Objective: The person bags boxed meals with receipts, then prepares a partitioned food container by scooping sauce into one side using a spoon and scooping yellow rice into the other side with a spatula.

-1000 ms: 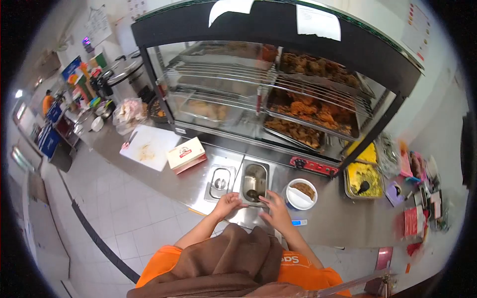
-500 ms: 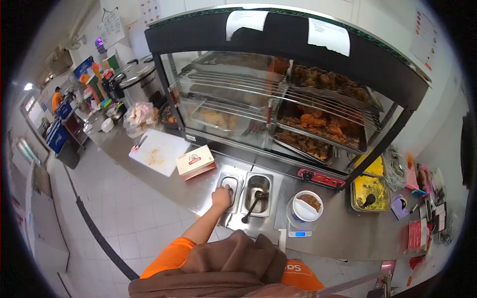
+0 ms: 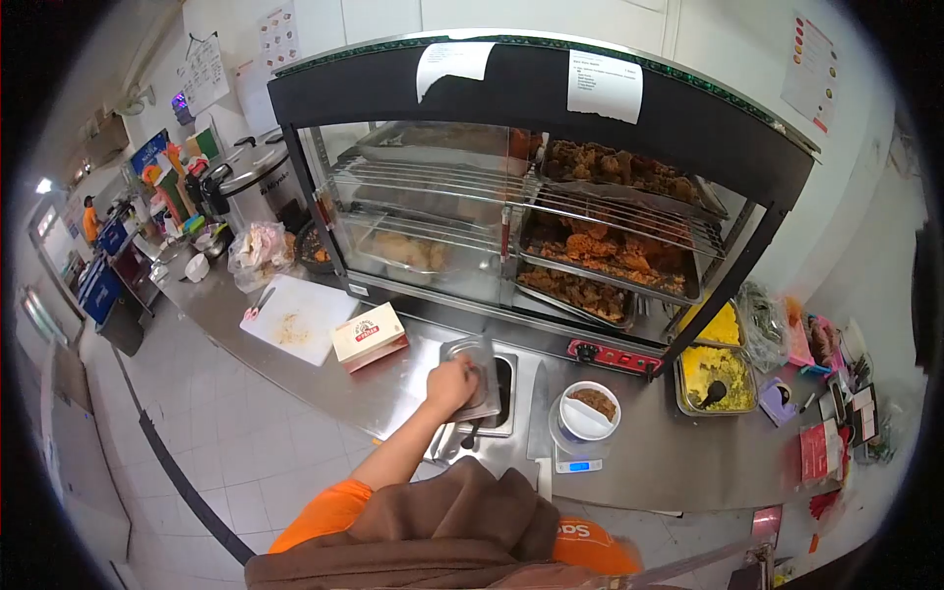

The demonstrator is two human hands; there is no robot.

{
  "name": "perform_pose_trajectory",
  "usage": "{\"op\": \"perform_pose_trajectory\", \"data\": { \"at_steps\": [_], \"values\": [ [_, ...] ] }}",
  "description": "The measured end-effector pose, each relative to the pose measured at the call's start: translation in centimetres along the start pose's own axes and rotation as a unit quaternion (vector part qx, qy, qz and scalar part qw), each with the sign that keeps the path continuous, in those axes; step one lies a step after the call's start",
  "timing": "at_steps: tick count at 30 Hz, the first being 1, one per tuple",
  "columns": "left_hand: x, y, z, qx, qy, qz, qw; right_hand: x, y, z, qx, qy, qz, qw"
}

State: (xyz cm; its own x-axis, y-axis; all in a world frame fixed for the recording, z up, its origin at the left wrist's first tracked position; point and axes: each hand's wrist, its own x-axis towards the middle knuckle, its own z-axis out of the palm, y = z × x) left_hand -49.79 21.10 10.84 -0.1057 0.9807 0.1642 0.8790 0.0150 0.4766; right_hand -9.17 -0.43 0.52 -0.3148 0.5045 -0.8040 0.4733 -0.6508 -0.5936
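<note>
My left hand is closed on the top of a steel pan lid, its grip partly hiding the handle. The lid hangs tilted over the pans set in the steel counter. It covers part of the right-hand steel pan, from which a dark ladle pokes out at the front. Just right of the pan lies a large knife. Beyond it, a white tub with brown food stands on a digital scale. My right hand is out of view.
A glass warming cabinet with trays of fried food rises behind the pans. Left of my hand are a carton and a white cutting board. Trays of yellow food stand at right. Far left, a person in orange is visible.
My left hand has lifted the lid from the left pan and moved it right, partly over the right pan. The camera view has shifted slightly.
</note>
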Motion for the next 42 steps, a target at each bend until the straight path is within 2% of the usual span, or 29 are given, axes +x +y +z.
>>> {"op": "perform_pose_trajectory", "data": {
  "at_steps": [1,2,3,5,8,11,13,14,18,22,26,29,32,35,38,40,42],
  "values": [
    [-0.1,0.7,0.9,0.005,-0.020,0.026,0.999,0.3,-0.8,-1.2,0.000,-0.002,-0.026,1.000],
    [-0.2,1.3,1.7,0.016,-0.029,0.039,0.999,0.6,-2.1,-2.3,0.028,0.047,-0.068,0.996],
    [-0.4,1.7,2.3,0.027,-0.037,0.052,0.998,1.3,-3.6,-3.3,0.050,0.107,-0.111,0.987],
    [0.0,1.5,3.8,0.057,-0.062,0.081,0.993,2.4,-7.6,-4.1,0.141,0.268,-0.205,0.931],
    [-0.6,1.3,3.8,0.040,-0.059,0.119,0.990,4.3,-11.3,-5.5,0.174,0.311,-0.283,0.890],
    [-1.7,1.3,1.7,0.037,-0.015,0.135,0.990,6.7,-12.3,-7.7,0.116,0.318,-0.292,0.894],
    [-2.7,0.7,0.7,0.011,0.030,0.153,0.988,7.3,-13.0,-8.4,0.132,0.299,-0.246,0.912],
    [-3.5,0.4,0.1,-0.014,0.049,0.157,0.986,7.8,-12.9,-8.8,0.134,0.281,-0.258,0.914],
    [-7.8,-1.9,-2.2,-0.076,0.127,0.107,0.983,10.6,-12.1,-9.8,0.208,0.278,-0.271,0.898],
    [-12.5,-7.3,-1.1,-0.071,0.225,-0.009,0.972,11.2,-13.1,-9.6,0.254,0.276,-0.284,0.882],
    [-17.3,-10.2,-0.8,-0.059,0.271,-0.130,0.952,11.9,-12.8,-10.3,0.230,0.248,-0.279,0.899],
    [-20.3,-12.7,1.3,-0.036,0.311,-0.218,0.924,13.7,-12.2,-11.0,0.252,0.277,-0.299,0.878],
    [-23.8,-15.3,4.2,-0.123,0.294,-0.349,0.881,12.7,-12.5,-10.5,0.236,0.303,-0.344,0.857],
    [-27.4,-21.0,10.0,-0.183,0.214,-0.498,0.820,14.1,-11.3,-12.3,0.245,0.279,-0.382,0.846],
    [-30.5,-20.7,10.4,-0.301,-0.075,-0.485,0.818,13.1,-11.5,-14.2,0.249,0.289,-0.393,0.837],
    [-30.3,-19.3,11.4,-0.329,-0.158,-0.484,0.795,10.9,-11.0,-15.3,0.250,0.323,-0.400,0.821],
    [-29.1,-18.2,12.8,-0.316,-0.170,-0.511,0.781,8.0,-9.5,-16.5,0.270,0.363,-0.401,0.797]
  ]
}}
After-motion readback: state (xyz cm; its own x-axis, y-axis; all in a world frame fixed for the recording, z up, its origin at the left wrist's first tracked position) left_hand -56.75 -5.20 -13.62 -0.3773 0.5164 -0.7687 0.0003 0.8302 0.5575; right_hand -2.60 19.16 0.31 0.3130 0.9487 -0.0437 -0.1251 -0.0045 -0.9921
